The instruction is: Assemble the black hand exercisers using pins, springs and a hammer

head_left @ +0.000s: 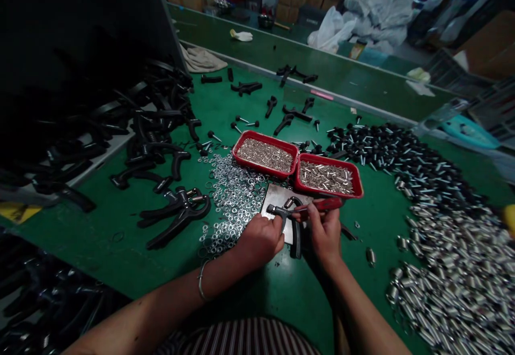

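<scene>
Left hand (261, 237): fingers closed on a black clamp piece with a short crosswise head (277, 210); right hand (326, 237): fingers closed round a slim hand tool with a red handle (330, 204), its exact type too blurred to tell; the clamp piece lies just beyond the left fingers and to the left of the right hand, the left being nearer; the tool's long axis runs roughly side to side, handle to the right, slim end leftward at the clamp piece; whether the two touch, cannot tell.

Left to right, on the green bench (221, 105): heap of black curved clamp parts (140, 130), toward the left edge; black clamps with coil springs (181, 218), grouped right of that edge; spread of small silver rings (231, 197), mid-bench; red rectangular tray of tiny metal pieces (263, 170), beyond the rings' right side; flat silver metal plate (277, 194), under the work, nearer than the trays; second red tray, of small metal pins (328, 191), adjoining the first; black-headed screws (386, 146), heaped toward the far right corner; silver coil springs (450, 274), heaped along the right, toward the near edge.
</scene>
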Demonstrator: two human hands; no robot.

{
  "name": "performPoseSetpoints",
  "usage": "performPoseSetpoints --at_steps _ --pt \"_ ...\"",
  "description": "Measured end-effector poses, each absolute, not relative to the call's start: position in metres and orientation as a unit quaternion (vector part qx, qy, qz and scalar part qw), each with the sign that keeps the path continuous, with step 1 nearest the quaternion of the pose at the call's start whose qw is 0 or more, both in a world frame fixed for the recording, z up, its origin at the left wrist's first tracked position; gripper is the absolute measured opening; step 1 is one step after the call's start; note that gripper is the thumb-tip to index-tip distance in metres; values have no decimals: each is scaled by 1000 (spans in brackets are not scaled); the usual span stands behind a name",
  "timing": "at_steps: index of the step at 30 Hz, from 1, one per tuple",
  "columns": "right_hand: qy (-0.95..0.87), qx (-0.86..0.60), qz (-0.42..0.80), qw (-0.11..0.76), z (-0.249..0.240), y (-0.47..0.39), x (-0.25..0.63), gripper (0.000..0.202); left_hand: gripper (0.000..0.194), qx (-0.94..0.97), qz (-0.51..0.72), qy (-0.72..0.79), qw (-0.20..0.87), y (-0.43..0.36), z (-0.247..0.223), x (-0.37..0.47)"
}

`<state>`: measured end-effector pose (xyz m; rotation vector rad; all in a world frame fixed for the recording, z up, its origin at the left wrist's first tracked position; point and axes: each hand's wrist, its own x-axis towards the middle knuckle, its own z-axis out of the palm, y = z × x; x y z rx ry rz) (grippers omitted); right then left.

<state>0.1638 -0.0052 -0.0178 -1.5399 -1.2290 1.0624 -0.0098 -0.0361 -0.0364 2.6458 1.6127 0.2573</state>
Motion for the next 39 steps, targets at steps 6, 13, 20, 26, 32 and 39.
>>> performPoseSetpoints --at_steps 6,13,20,26,32,39 --pt "-539 -598 381 455 -30 -3 165 33 19 850 93 518 15 -35 -36 -9" --pt "-738 -565 170 329 -24 -6 161 25 19 848 112 518 14 -35 -39 -10" --pt "-738 -553 276 270 -7 18 152 25 21 852 138 504 -9 -36 -46 -11" --pt "-567 -460 528 433 -17 18 151 24 23 844 130 520 11 -34 -49 -13" --pt "-773 -495 291 269 -1 9 154 15 25 842 180 507 -50 -37 -52 -12" --pt "-897 -282 222 258 11 10 169 24 18 846 207 487 -60 -37 -56 -12"
